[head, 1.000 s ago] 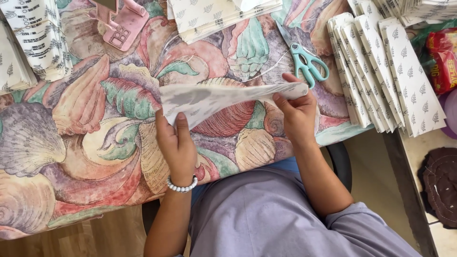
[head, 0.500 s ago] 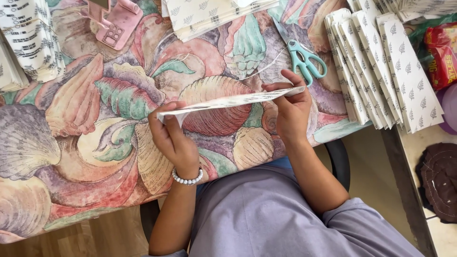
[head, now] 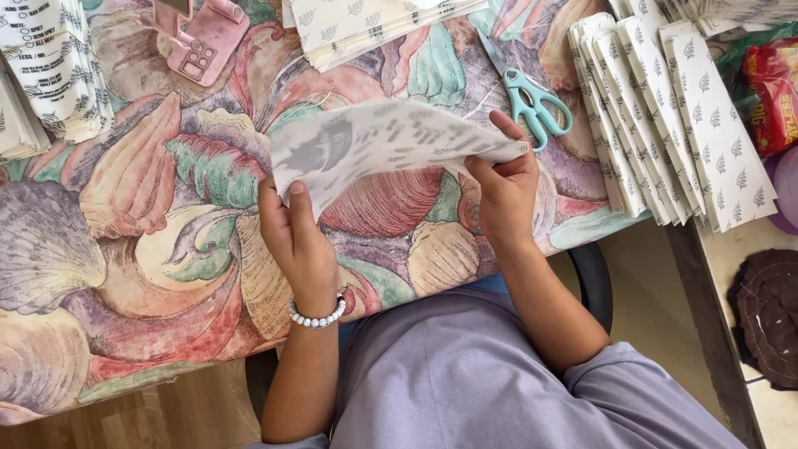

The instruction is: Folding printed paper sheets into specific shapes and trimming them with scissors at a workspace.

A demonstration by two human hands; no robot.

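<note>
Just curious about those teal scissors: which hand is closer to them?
The right hand. It holds the paper just below-left of the scissors; the left hand grips the paper's far end, much farther away.

The person wears a loose lavender-grey top (head: 465, 374) with short sleeves; the right sleeve (head: 640, 387) ends above the elbow, leaving both forearms bare. The cloth is plain, soft and lightly creased, without print or buttons in view. A strip of blue garment (head: 490, 284) shows at 12 o'clock of the top. On the left wrist sits a bracelet (head: 317, 316) of round white beads. The left hand (head: 295, 241) and right hand (head: 503, 191) are bare, without rings.
</note>
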